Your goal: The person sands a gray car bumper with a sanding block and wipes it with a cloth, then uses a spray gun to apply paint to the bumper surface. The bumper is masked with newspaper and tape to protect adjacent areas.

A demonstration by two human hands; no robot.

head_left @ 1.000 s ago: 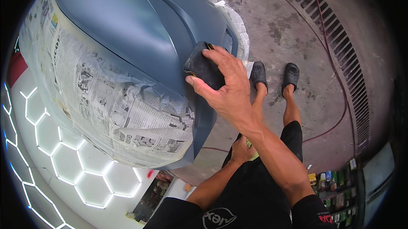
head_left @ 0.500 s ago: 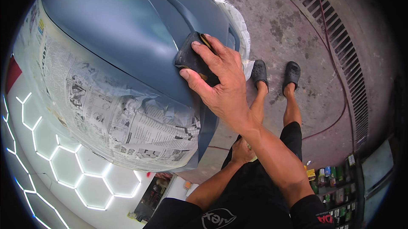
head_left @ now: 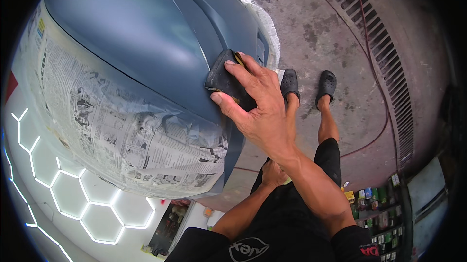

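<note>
Ahead of my right hand, a matte blue-grey panel curves away; creased newspaper bulges to the left of my fingers, stained concrete and a slotted grate lie to their right, and hexagonal light tubes glow beyond the paper. Those fingers and thumb hold a dark, scuffed, round-cornered block against the panel. Nearer my waist, my left hand is partly hidden by the right forearm; its grip I cannot tell.

Head-worn fisheye — looking down.
</note>
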